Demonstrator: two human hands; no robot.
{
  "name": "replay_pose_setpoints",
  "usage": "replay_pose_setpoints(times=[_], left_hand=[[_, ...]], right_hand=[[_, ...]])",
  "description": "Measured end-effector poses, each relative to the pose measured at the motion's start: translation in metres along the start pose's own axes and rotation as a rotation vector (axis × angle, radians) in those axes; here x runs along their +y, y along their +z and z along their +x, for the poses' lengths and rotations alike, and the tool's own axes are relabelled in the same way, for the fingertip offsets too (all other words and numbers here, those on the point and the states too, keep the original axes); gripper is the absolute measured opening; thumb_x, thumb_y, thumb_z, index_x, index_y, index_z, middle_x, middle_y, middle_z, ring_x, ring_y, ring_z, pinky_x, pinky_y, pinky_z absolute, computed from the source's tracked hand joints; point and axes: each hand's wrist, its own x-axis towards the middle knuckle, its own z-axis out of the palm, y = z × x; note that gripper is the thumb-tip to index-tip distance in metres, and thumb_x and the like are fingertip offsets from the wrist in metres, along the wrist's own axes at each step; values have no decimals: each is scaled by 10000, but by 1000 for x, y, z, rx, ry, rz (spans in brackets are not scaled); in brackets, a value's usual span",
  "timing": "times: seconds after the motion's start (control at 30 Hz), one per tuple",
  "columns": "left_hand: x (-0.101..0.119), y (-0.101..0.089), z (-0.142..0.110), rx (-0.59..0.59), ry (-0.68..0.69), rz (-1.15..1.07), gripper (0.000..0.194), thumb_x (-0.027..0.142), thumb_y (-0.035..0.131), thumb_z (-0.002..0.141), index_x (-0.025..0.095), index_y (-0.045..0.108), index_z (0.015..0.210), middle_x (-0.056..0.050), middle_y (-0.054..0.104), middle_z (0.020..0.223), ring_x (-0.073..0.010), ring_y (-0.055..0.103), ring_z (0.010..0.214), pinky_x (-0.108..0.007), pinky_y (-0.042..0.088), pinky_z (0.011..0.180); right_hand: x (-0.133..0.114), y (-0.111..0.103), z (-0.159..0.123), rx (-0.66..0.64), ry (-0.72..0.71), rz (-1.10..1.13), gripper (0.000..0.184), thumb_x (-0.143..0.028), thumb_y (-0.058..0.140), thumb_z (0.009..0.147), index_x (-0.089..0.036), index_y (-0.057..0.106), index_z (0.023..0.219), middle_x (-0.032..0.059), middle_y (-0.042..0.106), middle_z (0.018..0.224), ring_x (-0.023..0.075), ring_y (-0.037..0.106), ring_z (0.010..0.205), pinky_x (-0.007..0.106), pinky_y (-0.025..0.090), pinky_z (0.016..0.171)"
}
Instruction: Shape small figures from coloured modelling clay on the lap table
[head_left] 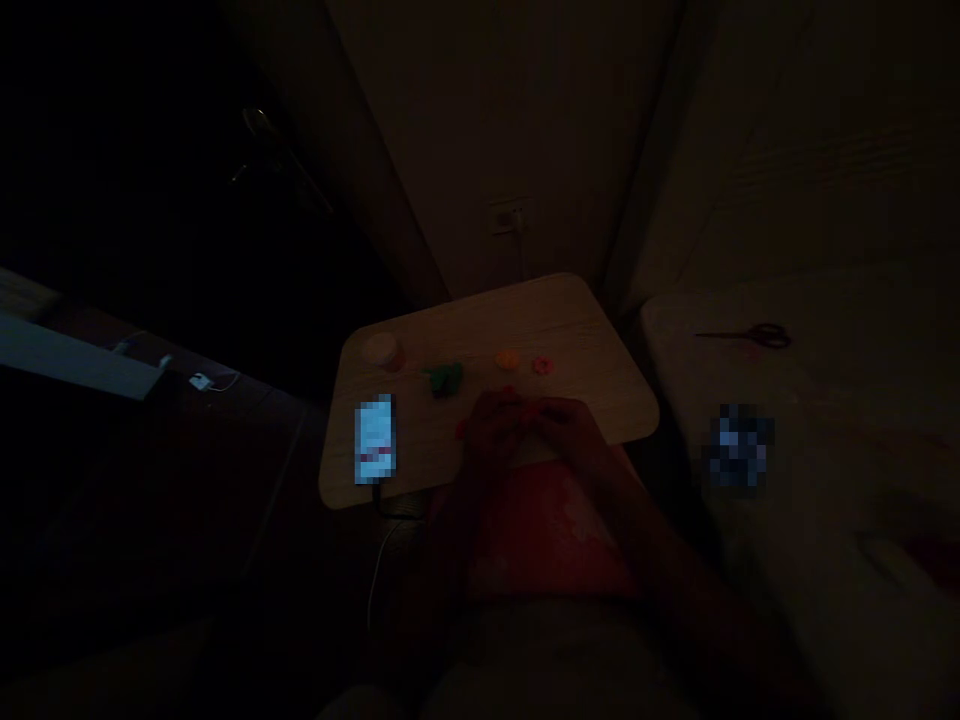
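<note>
The room is very dark. Over the near edge of a small wooden table (480, 315), my left hand (493, 428) and my right hand (568, 425) meet with bent fingers. A small red piece (530, 413) shows between them, pinched by my fingertips; its kind cannot be made out. More red shows past my left hand's fingers, and a red bit (460, 430) lies at that hand's left side. Beyond the hands are a dark green lump (445, 378), a yellow-orange piece (507, 359) and a pinkish-red ring-like piece (543, 366).
A lit phone (375, 440) with a cable lies on the table's left, below a round tub (382, 350). Scissors (750, 336) rest on the pale surface to the right, near a blurred-out object (740, 446). A wall socket (507, 217) holds a plug behind the table.
</note>
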Motion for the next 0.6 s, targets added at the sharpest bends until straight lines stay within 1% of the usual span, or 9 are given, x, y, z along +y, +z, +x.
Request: replay_pose_setpoints(times=[0.17,0.33,0.47,0.6], left_hand=[[2,0,2,21,2,-10,196,387,687,982,242,804,1041,-76,751,1032,-211,690,1008,-387,603,874],[5,-2,4,-39,28,-1,230,397,718,960,251,788,1122,-82,747,1086,-220,685,1049,-406,599,918],[3,-2,3,-26,27,11,198,378,683,986,246,795,1083,-71,746,1053,-204,683,1013,-386,595,900],[1,-3,1,-10,19,28,181,382,699,974,237,802,1013,-64,747,1010,-197,690,968,-368,598,856]], right_hand=[[5,-3,2,-17,12,17,239,-427,840,705,-200,794,765,46,775,796,229,702,798,349,536,773],[5,-6,1,-28,28,20,243,-430,830,714,-197,798,774,46,772,786,220,696,788,342,525,770],[1,-7,1,-46,25,-28,262,-449,824,718,-190,788,735,43,758,750,215,677,765,334,515,748],[-4,-7,1,-66,50,-26,289,-460,853,698,-182,788,740,41,756,751,199,656,738,322,501,725]])
